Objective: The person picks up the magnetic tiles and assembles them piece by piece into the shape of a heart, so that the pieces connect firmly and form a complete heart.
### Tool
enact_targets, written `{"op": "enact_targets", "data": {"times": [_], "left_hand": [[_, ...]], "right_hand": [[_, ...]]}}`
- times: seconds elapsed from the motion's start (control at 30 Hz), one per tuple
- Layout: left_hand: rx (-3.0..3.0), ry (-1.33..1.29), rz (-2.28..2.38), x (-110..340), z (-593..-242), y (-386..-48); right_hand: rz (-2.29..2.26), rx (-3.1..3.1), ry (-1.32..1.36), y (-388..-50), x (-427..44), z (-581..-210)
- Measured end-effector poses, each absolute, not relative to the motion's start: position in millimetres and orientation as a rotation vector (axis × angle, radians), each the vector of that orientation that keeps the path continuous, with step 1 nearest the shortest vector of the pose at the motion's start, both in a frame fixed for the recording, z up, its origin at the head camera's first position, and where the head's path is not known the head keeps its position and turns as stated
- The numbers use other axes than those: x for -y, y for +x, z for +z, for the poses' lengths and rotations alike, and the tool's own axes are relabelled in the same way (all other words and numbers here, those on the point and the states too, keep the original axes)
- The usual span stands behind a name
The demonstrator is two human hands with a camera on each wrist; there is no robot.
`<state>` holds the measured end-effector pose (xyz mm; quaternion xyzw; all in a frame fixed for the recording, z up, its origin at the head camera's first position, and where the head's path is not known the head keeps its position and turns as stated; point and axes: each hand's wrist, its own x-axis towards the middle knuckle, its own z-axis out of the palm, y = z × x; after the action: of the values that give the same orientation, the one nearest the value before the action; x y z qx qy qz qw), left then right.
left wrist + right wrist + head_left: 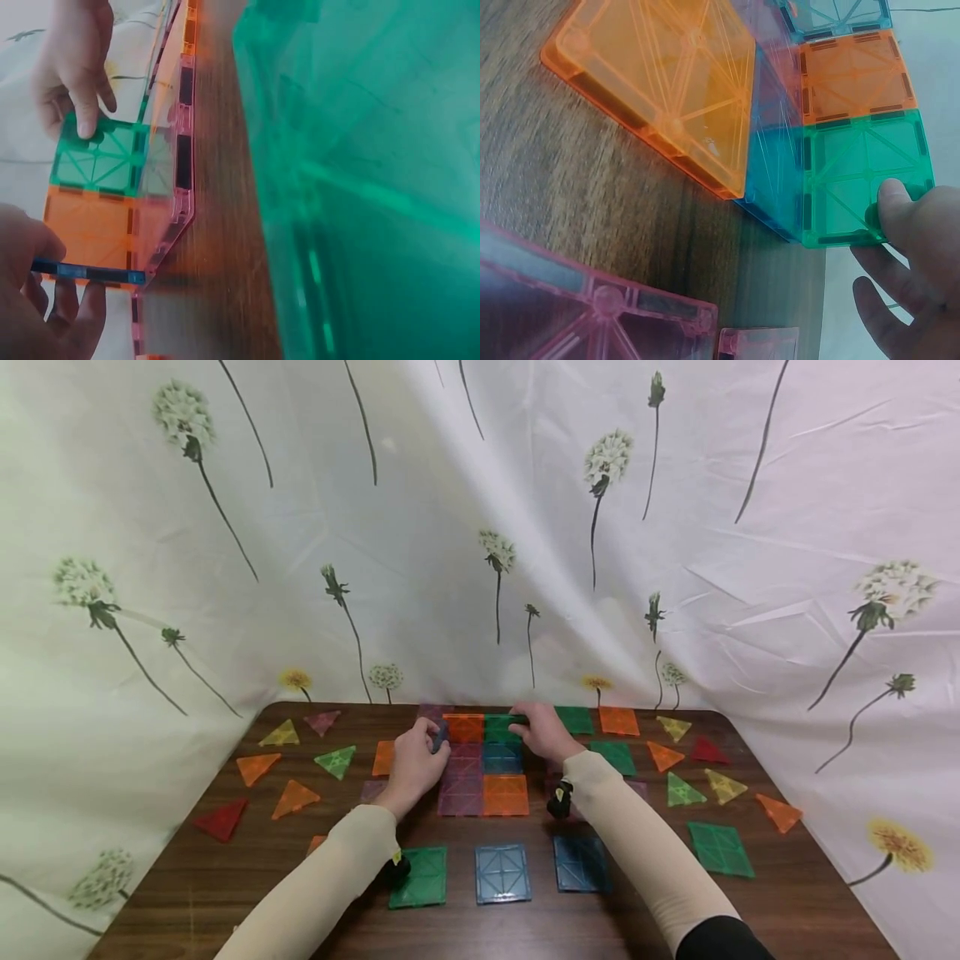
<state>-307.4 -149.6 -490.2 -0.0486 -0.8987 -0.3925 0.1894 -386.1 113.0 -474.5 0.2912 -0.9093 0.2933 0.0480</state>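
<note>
My left hand (416,760) pinches a dark blue square tile (90,272), which stands edge-on against the left end of an upright orange tile (90,229) in the left wrist view. Beside the orange tile stands a green tile (862,169), gripped at its outer edge between the thumb and fingers of my right hand (922,259). Both upright tiles rise at the back of a flat block of squares: purple (461,796), blue (502,758) and orange (506,795). In the right wrist view the green and orange tiles touch side by side.
Loose triangles, such as a red one (222,821) and a yellow one (725,786), lie on both sides of the wooden table (637,918). Separate squares in green (418,877), light blue (502,873) and dark blue (581,863) lie in front. A dandelion-print cloth (450,527) hangs behind.
</note>
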Motion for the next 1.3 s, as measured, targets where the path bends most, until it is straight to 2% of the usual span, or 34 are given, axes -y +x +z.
{"op": "enact_targets", "data": {"times": [0.4,0.67,0.87,1.1,1.3], "left_hand": [[2.529,-0.149,-1.197,149.6,-488.9,-312.7],[2.561,-0.307,-1.385,163.2,-484.5,-315.2],[2.576,-0.314,-1.430,171.3,-485.3,-317.7],[2.595,-0.318,-1.504,176.5,-482.8,-318.3],[2.619,-0.280,-1.558,177.4,-486.4,-318.3]], "right_hand": [[0.883,2.768,0.914,-389.3,-113.9,-475.7],[0.875,2.776,0.891,-387.3,-113.9,-473.7],[0.904,2.802,0.899,-386.0,-116.9,-470.9],[1.045,2.823,0.795,-389.1,-140.6,-461.6],[0.923,2.878,0.686,-399.6,-171.9,-464.6]]}}
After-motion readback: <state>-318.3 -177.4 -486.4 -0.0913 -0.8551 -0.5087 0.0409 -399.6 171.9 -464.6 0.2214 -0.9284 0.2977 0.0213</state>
